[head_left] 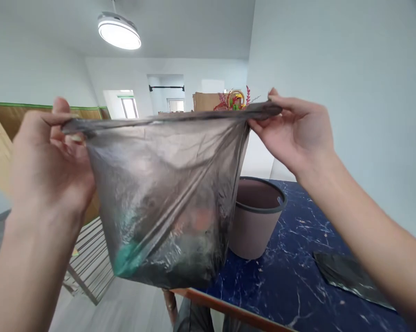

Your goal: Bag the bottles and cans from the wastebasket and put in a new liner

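Note:
A thin, see-through dark plastic garbage bag hangs stretched between my two hands, its top edge pulled nearly straight. My left hand pinches one top corner. The opposite corner is gripped between the fingers of my right hand. Some contents sag at the bottom, with green at the lower left and reddish shapes showing through; I cannot make out what they are. Behind the bag's right side stands a mauve trash can with a dark rim, upright and partly hidden by the bag.
The trash can rests on a blue marble-patterned table. A folded black plastic bag lies at the table's right, partly behind my forearm. Low at left is a slatted rack. A cardboard box and flowers appear behind.

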{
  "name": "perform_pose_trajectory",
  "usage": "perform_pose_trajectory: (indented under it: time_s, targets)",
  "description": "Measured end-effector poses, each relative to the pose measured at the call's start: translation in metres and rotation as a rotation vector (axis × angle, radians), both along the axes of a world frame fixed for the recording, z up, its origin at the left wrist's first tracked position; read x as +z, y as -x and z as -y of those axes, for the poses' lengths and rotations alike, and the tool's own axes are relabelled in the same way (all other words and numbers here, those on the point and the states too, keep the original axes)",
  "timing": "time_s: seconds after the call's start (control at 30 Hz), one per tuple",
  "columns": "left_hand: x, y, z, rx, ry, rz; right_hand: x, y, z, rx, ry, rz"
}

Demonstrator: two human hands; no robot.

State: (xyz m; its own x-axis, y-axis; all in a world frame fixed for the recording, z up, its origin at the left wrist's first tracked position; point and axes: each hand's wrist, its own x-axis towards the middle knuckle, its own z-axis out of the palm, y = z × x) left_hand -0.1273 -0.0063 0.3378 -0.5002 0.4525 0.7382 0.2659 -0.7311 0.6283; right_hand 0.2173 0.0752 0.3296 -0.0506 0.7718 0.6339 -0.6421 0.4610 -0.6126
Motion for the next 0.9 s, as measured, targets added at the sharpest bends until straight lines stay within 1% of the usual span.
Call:
perform_pose_trajectory:
  time_s: [0.07, 0.1, 0.17, 0.23, 0.3, 0.4, 0.57, 0.77, 0.9]
  targets:
    - [-0.016, -0.008, 0.006, -0.236, -0.003, 0.315, -0.018, 0.003, 0.004, 0.015, 0.019, 0.019]
    - [-0.024, -0.011, 0.008, -0.341, 0.002, 0.434, -0.026, 0.004, 0.006, 0.015, 0.027, 0.034]
    - [-0.040, -0.016, 0.011, -0.452, 0.042, 0.523, -0.040, 0.005, 0.009, 0.004, 0.039, 0.063]
    - [-0.057, -0.018, 0.014, -0.487, 0.105, 0.545, -0.052, 0.005, 0.012, -0.002, 0.053, 0.076]
    - [-0.076, -0.017, 0.018, -0.478, 0.161, 0.544, -0.065, 0.004, 0.016, 0.005, 0.085, 0.076]
    - [-0.103, -0.012, 0.027, -0.439, 0.229, 0.539, -0.084, 0.001, 0.025, 0.021, 0.172, 0.054]
    - [-0.141, -0.003, 0.052, -0.360, 0.312, 0.509, -0.113, -0.002, 0.040, 0.039, 0.270, 0.057]
    - [-0.183, 0.003, 0.085, -0.148, 0.448, 0.500, -0.132, 0.000, 0.062, 0.028, 0.294, 0.114]
    - [-0.207, 0.002, 0.103, -0.063, 0.596, 0.568, -0.139, 0.004, 0.077, 0.023, 0.292, 0.134]
